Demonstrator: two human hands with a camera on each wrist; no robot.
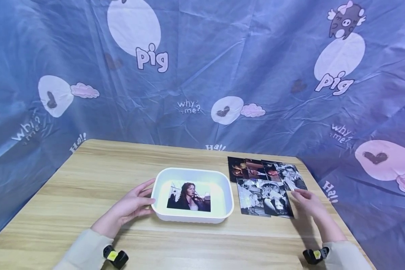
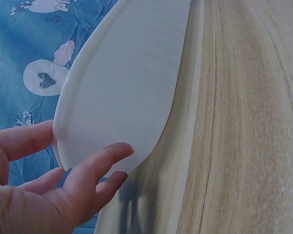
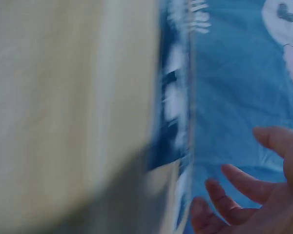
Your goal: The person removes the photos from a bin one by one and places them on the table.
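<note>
A white plastic tray (image 1: pixel 194 216) sits on the wooden table, with one colour photo (image 1: pixel 189 197) of a long-haired person lying flat inside. My left hand (image 1: pixel 135 202) holds the tray's left end, its fingers and thumb around the outside; the left wrist view shows the fingers against the tray's outer wall (image 2: pixel 122 92). To the tray's right lie several overlapping photos, black-and-white ones (image 1: pixel 276 198) in front and darker colour ones (image 1: pixel 237 168) behind. My right hand (image 1: pixel 308 202) hovers beside their right edge. In the right wrist view its fingers (image 3: pixel 244 183) are spread and hold nothing.
The wooden table (image 1: pixel 121 243) ends against blue fabric (image 1: pixel 175 123) printed with pigs and words, which hangs behind it and at both sides. A black wrist camera (image 1: pixel 116 257) sits on the left sleeve and another (image 1: pixel 315 255) on the right.
</note>
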